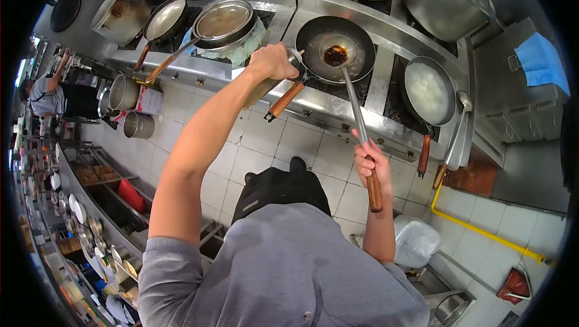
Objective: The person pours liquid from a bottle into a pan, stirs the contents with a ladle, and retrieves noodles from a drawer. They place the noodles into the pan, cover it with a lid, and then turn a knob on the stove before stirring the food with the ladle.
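My right hand (371, 161) is closed around the long handle of a ladle (354, 101), near its wooden grip. The ladle's bowl is over the dark wok (310, 31) and holds a dark brown liquid (335, 55). My left hand (274, 63) is closed on a metal container (260, 90), which lies mostly behind my hand and forearm. Its rim comes close to the wok's left edge. Below that hand, the wok's wooden handle (284, 101) points toward me, with no hand on it.
On the stove's right stands a pan with cloudy pale liquid (429, 93); beside it lean long-handled utensils (456, 134). To the left are a strainer over a pot (223, 20) and a frying pan (166, 18). Large pots (446, 7) stand behind. Another person (51, 95) is at far left.
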A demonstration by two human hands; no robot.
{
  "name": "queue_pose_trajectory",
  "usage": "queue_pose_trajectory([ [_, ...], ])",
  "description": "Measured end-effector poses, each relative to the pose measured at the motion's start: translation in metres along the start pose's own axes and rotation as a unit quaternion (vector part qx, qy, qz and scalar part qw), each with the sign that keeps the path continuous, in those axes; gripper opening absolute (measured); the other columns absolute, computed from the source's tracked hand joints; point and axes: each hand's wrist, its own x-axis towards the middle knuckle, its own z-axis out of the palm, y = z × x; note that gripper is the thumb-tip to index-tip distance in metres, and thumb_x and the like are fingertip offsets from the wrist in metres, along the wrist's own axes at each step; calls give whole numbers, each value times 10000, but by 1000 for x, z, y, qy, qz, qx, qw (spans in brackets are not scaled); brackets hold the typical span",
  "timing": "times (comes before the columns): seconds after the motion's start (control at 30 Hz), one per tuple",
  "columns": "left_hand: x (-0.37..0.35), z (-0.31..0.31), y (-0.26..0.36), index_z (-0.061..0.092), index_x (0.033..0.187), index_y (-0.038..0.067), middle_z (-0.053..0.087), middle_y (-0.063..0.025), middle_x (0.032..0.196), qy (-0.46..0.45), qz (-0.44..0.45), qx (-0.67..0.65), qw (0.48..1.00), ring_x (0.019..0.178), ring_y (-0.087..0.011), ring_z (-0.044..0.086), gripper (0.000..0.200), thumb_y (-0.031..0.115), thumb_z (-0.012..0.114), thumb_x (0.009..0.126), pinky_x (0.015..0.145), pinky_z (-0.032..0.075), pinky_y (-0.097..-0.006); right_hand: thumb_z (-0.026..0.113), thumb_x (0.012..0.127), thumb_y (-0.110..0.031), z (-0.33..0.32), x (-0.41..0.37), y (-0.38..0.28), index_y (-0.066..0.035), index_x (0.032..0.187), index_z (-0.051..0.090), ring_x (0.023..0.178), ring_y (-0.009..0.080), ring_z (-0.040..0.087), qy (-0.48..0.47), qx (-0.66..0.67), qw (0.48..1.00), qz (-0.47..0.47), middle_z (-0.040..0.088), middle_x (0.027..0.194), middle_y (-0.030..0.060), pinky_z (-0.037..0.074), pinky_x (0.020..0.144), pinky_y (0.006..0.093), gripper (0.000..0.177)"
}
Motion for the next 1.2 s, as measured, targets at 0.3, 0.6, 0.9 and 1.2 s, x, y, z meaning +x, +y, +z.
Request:
queue_pose_trajectory([
  [0.3, -41, 5, -41, 526, 1138, -43, 652, -262, 1060, 201, 69, -273, 938, 1019, -369, 637, 677, 352, 764, 642, 893, 488, -408, 447, 1013, -139, 7, 0, -2, -40, 1413, 394, 513, 3, 353, -8, 30, 1000, -2, 393, 797, -10, 346, 385, 160, 415],
  [0.6, -158, 64, -140, 462, 1080, 38, 594, -55, 950, 303, 20, -521, 798, 886, -149, 593, 488, 127, 788, 729, 802, 493, -308, 531, 982, -163, 11, 22, -7, -78, 1391, 417, 496, 23, 364, 90, -184, 979, -22, 418, 752, -23, 318, 391, 198, 433],
  [0.9, -348, 149, -250, 446, 1113, 33, 560, -60, 965, 448, -190, -454, 746, 899, -157, 560, 558, 231, 808, 739, 818, 470, -307, 664, 913, -158, -25, 83, 15, -49, 1440, 307, 492, 66, 426, 257, -565, 770, -148, 491, 725, -8, 332, 395, 247, 646],
  [1.2, -586, 178, -339, 475, 1090, 32, 552, -58, 978, 608, -395, -319, 610, 922, -161, 542, 522, 228, 804, 735, 843, 450, -308, 495, 1014, -180, 22, 107, 50, -20, 1132, 517, 507, 9, 291, 129, -184, 973, -45, 354, 684, -77, 236, 426, 181, 200],
])
